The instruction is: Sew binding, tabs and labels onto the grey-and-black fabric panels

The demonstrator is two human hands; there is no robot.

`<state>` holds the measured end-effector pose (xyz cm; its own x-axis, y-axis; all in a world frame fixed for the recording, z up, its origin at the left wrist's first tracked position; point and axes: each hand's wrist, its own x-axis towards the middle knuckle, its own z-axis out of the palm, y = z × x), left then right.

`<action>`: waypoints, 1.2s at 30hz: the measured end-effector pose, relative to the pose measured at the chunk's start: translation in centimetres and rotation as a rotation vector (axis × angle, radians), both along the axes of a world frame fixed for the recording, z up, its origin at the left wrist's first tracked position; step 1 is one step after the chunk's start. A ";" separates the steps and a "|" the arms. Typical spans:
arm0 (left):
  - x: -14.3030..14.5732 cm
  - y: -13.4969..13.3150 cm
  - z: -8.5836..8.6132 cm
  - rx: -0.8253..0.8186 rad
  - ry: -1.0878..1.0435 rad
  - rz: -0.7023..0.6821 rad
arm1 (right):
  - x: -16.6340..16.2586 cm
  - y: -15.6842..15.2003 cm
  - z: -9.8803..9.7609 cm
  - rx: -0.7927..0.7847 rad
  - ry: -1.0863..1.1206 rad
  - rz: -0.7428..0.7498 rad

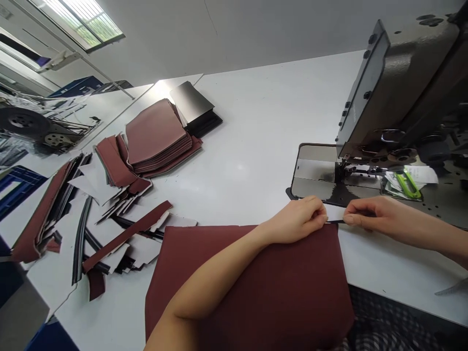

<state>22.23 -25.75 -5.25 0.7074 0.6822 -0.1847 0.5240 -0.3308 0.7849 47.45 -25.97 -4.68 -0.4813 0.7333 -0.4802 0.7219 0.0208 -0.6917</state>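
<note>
A large maroon leather-like panel (292,282) lies along the table's front, under my left forearm. My left hand (303,219) is closed at the panel's upper right corner, its fingers pinching one end of a small white strip with a dark edge (334,213). At the strip's other end, my right hand (376,214) has thumb and fingers pinched together. Both hands are just in front of the sewing machine's metal plate (318,187). The machine's needle area (341,170) is behind the strip, apart from my fingers.
The sewing machine (402,87) fills the right side. A green thread snipper (407,184) lies on its bed over white scraps. To the left are a stack of maroon pieces (157,131), black pieces (204,124) under a metal-looking sheet, and scattered offcut strips (127,236).
</note>
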 end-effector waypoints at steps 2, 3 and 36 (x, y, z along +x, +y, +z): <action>-0.2 0.1 -0.1 -0.014 -0.042 0.065 | 0.2 0.1 0.2 0.048 -0.026 -0.022; -0.3 0.1 -0.2 -0.013 -0.075 0.095 | 0.4 0.1 0.3 0.095 -0.040 -0.044; -2.6 0.7 3.5 0.138 0.076 0.100 | 0.5 -5.4 -1.9 0.919 -0.124 -0.025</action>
<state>19.61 -25.07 -1.79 0.6225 0.7710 -0.1348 0.6155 -0.3758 0.6928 47.93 -31.35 -6.53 -0.4439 0.8612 0.2477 0.7974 0.5057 -0.3291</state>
